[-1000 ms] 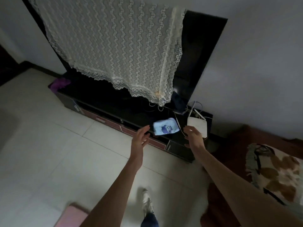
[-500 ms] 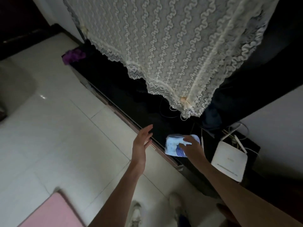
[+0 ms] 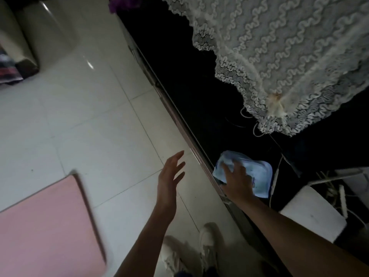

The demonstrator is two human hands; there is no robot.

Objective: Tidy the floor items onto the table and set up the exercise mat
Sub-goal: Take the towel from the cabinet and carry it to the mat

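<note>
A light blue packet (image 3: pixel 259 176) with a cartoon print lies on the dark low table (image 3: pixel 189 80) near its front edge. My right hand (image 3: pixel 236 176) lies flat on top of the packet, fingers spread over its left part. My left hand (image 3: pixel 170 174) hovers open above the white floor tiles, just left of the table's edge, holding nothing. A pink exercise mat (image 3: pixel 46 232) lies flat on the floor at the lower left.
A cream lace cloth (image 3: pixel 279 56) hangs over the dark screen above the table. A white router (image 3: pixel 311 218) with cables sits right of the packet. Something purple (image 3: pixel 121 3) lies at the table's far end. My white shoes (image 3: pixel 199 250) stand below.
The view has tilted down and closer to the table. My right hand has come down from the packet's edge to lie on top of it. More of the pink mat shows.
</note>
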